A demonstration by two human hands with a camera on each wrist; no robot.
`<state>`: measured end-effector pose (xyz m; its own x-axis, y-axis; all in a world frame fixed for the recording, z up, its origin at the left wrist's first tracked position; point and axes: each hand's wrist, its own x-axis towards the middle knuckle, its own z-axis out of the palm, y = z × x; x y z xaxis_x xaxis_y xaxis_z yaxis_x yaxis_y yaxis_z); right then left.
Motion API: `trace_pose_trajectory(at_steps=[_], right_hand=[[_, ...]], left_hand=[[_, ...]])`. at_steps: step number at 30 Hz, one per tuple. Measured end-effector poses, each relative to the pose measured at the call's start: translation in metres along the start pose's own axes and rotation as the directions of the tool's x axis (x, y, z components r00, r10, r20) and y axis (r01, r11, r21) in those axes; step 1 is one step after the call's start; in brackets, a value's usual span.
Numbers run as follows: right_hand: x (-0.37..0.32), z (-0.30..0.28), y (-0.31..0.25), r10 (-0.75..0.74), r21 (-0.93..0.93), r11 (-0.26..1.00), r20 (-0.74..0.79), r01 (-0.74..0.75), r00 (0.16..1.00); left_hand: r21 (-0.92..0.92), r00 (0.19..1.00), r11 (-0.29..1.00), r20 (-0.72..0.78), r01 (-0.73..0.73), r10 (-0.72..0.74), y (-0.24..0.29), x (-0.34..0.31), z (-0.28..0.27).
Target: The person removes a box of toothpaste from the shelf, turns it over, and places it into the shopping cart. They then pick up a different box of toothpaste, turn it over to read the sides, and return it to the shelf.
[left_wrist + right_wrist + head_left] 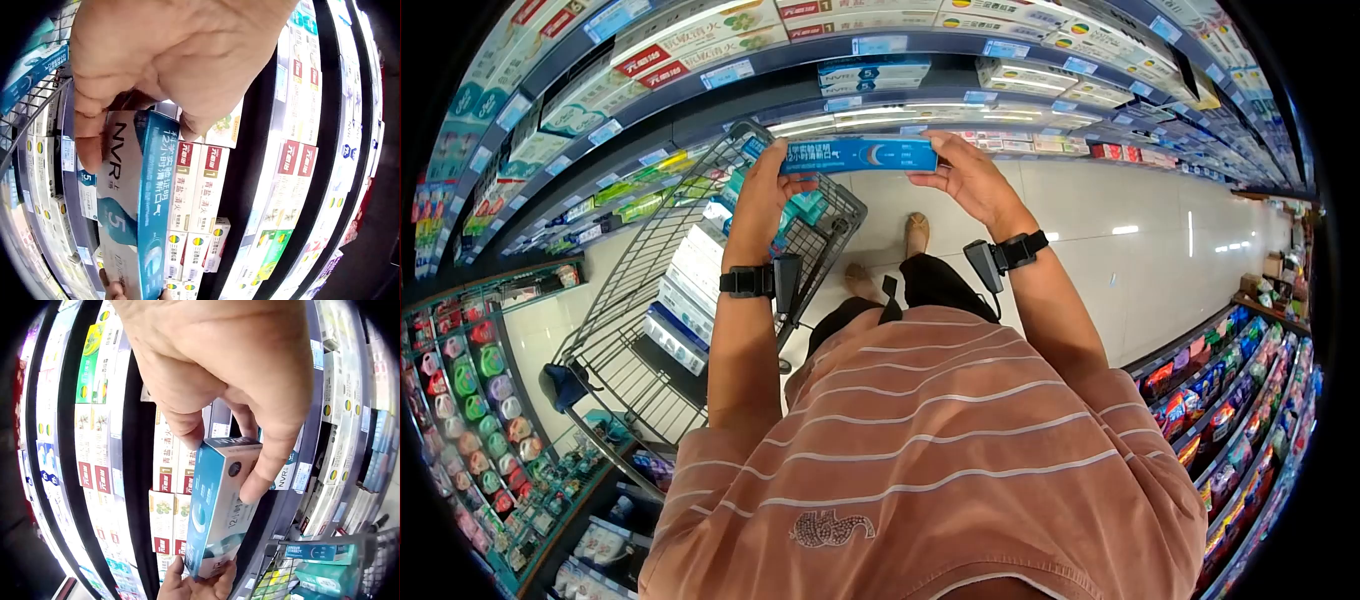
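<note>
A long blue and white toothpaste box [860, 155] stretches between both hands, level in front of the shelves. The left hand [762, 200] grips its left end, thumb on one side and fingers on the other. At the other end the right hand [978, 182] pinches it the same way. In the left wrist view the box [154, 206] shows "NVR" and a 5 on its pale face, with the right hand's fingertips at the bottom edge. The right wrist view shows the box's end flap [232, 442] near the thumb.
A wire shopping cart [857, 210] stands at the left, holding white boxes [692, 262] and teal packs [808, 206]. Ahead, toothpaste shelves [880, 45] curve across the view. More similar blue boxes [873, 74] sit on one shelf. Colourful packs [1200, 400] fill racks at the right.
</note>
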<state>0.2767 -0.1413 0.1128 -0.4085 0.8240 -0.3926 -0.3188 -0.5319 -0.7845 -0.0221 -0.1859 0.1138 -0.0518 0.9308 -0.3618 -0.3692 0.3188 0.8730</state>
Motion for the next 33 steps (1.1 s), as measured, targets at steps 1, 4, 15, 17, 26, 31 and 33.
trace_pose_trajectory(at_steps=[1,4,15,17,26,31,33], right_hand=[[0.004,-0.005,-0.002,0.034,-0.019,0.999,-0.029,-0.035,0.999],[0.017,-0.017,-0.002,0.097,-0.100,0.988,-0.172,-0.116,0.980],[0.046,-0.045,-0.014,0.254,-0.268,0.912,-0.226,-0.310,0.941],[0.050,-0.050,-0.016,0.266,-0.257,0.911,-0.233,-0.323,0.935],[0.072,-0.071,-0.012,0.230,-0.132,0.953,-0.273,-0.273,0.934],[0.094,-0.080,-0.020,0.206,-0.171,0.950,-0.282,-0.260,0.937],[0.103,-0.086,-0.021,0.147,-0.202,0.958,-0.264,-0.204,0.953]], left_hand=[[0.004,1.000,1.000,-0.004,0.005,-0.005,-0.002,0.003,0.003],[0.090,0.998,0.994,-0.015,0.069,-0.068,-0.002,0.013,0.007],[0.305,0.969,0.921,-0.125,0.241,-0.212,0.000,0.054,0.024],[0.302,0.966,0.919,-0.123,0.255,-0.228,-0.001,0.060,0.025],[0.294,0.958,0.917,-0.178,0.269,-0.224,-0.029,0.091,0.022],[0.301,0.967,0.926,-0.179,0.229,-0.181,-0.030,0.111,0.027],[0.331,0.971,0.926,-0.208,0.181,-0.115,-0.033,0.120,0.031]])
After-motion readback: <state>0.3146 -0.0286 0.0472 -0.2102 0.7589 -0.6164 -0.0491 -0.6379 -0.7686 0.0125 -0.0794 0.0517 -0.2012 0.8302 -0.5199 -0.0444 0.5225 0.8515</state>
